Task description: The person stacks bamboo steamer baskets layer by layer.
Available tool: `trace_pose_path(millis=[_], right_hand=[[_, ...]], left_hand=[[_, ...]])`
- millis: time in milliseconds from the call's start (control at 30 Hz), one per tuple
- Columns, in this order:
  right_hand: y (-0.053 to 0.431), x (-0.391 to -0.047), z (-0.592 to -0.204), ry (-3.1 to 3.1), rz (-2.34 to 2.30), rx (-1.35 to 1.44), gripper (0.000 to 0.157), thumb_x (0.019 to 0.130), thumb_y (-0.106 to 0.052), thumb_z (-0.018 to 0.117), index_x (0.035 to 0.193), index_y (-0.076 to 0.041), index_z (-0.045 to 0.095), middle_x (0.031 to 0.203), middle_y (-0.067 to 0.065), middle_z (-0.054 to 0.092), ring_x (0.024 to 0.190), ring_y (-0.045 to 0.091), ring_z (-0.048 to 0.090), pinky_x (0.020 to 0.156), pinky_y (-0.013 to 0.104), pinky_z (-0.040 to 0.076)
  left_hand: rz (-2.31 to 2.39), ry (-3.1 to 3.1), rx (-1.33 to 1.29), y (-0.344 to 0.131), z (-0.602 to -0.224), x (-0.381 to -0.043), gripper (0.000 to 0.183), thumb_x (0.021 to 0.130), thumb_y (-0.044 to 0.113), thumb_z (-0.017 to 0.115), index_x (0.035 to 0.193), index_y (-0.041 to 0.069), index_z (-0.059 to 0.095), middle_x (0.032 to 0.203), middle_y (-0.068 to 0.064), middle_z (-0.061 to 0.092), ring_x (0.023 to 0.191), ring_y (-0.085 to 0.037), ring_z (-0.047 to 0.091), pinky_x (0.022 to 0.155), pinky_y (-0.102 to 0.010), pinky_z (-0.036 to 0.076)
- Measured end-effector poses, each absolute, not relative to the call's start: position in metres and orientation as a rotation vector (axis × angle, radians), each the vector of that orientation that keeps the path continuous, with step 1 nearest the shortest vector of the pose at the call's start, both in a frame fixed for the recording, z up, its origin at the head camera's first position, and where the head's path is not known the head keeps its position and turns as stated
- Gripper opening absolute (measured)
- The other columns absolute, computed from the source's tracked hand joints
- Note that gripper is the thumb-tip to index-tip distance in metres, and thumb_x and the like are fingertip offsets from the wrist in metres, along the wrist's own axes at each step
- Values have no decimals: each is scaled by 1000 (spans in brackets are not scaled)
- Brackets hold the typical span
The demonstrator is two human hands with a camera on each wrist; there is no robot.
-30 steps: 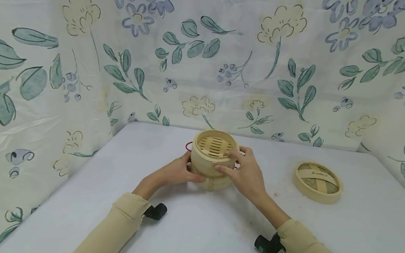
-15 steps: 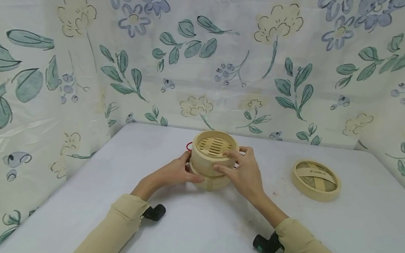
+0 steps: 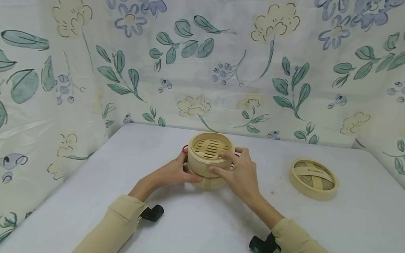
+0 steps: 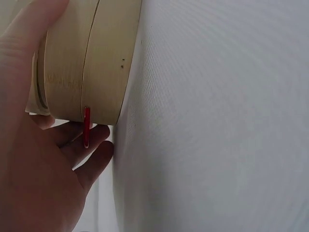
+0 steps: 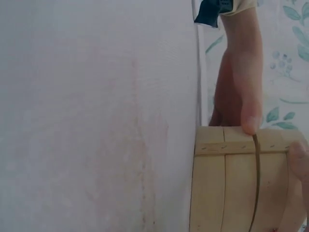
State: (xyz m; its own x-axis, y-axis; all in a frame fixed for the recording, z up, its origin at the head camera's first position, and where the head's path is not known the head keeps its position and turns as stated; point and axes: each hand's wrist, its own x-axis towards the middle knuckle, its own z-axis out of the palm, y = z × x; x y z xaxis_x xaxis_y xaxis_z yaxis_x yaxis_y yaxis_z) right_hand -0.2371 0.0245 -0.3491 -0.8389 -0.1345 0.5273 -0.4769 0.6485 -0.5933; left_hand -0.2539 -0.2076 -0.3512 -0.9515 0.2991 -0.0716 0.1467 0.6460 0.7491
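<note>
A round bamboo steamer stands near the middle of the white table, its upper basket (image 3: 203,162) resting on a lower basket (image 3: 208,184). The slatted floor of the upper basket shows from above. My left hand (image 3: 174,173) holds the stack from the left, thumb across the front and fingers round the far side. From the right, my right hand (image 3: 243,176) grips the upper basket, thumb on the outer wall and a finger over the rim. A red loop (image 4: 87,126) hangs from the steamer's side by the left fingers. In the right wrist view the seams between stacked rings (image 5: 236,188) look narrow.
The steamer's woven lid (image 3: 313,179) lies on the table to the right, with a pale strap across its top. Floral sheeting (image 3: 239,101) hangs behind the table and along both sides. Faint reddish marks (image 5: 142,169) stain the tabletop.
The upper basket now sits slightly lower over the lower basket, with the right hand still gripping it. Both hands keep their hold. The head view has shifted a little.
</note>
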Motion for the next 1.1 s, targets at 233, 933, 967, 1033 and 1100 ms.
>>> trace_pose_path(millis=[233, 933, 967, 1033, 1100], right_hand=[[24, -236, -350, -2455, 1062, 470, 49, 75, -45, 84, 112, -16, 73, 129, 20, 48, 110, 36, 53, 96, 58, 38], [29, -237, -352, -2494, 968, 617, 55, 83, -41, 78, 133, -27, 62, 134, 21, 46, 132, 29, 41, 102, 61, 26], [31, -237, -351, -2502, 951, 634, 55, 83, -40, 78, 134, -28, 61, 134, 22, 46, 132, 30, 41, 101, 61, 26], [34, -238, -350, -2522, 913, 666, 56, 84, -39, 77, 136, -29, 59, 135, 23, 46, 133, 30, 39, 100, 61, 26], [37, -239, -349, -2542, 877, 699, 58, 85, -38, 77, 139, -30, 56, 136, 24, 46, 134, 31, 38, 100, 61, 27]], left_hand=[[1238, 2654, 407, -207, -351, -255, 110, 76, 48, 81, 156, 15, 13, 152, -13, 37, 135, -27, 42, 113, -50, 31], [1305, 2597, 440, -208, -356, -256, 108, 78, 45, 81, 156, 19, 11, 146, -14, 43, 131, -29, 46, 110, -51, 34], [1310, 2592, 445, -208, -356, -256, 108, 78, 44, 81, 156, 20, 11, 146, -14, 43, 131, -29, 46, 109, -51, 35], [1320, 2584, 453, -207, -356, -257, 106, 79, 43, 81, 156, 20, 12, 147, -13, 42, 131, -29, 46, 108, -51, 36], [1327, 2581, 456, -207, -356, -257, 105, 79, 43, 82, 156, 21, 13, 149, -12, 40, 131, -30, 46, 107, -50, 38]])
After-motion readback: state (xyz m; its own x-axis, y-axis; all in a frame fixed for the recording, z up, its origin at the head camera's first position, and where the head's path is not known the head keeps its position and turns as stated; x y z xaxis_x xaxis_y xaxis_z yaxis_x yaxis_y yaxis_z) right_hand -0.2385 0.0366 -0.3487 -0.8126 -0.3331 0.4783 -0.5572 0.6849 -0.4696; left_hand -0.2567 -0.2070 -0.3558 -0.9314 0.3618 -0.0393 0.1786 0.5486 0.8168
